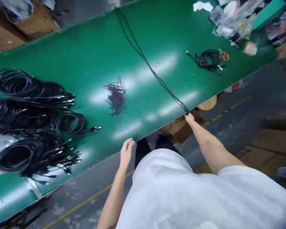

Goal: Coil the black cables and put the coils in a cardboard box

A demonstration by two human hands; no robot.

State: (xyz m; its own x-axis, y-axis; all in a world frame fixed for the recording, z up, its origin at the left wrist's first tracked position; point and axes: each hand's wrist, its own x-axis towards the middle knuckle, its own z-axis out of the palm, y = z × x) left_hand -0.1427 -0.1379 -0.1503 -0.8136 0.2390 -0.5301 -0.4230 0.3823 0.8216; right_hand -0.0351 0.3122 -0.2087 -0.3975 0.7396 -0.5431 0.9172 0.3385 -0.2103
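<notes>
Across the green table [81, 63] runs a long black cable [146, 62], doubled into strands from the far edge to the near edge. My right hand [189, 118] is closed around its near end, just beyond the table edge, and a thin length hangs below toward a box. My left hand [127, 149] is at the near edge with fingers loosely curled and apart, and I see nothing in it. A pile of short black ties [117, 98] lies beyond my left hand. Two small red rings [155, 66] lie close to the cable.
Coiled black cables [26, 86] are heaped at the left, with a separate coil [70, 123] beside them. At the right are another coil [208, 59], orange-handled scissors [224, 56], a tape roll [250, 48] and plastic bags [228, 24]. An open carton [181, 132] stands below the edge.
</notes>
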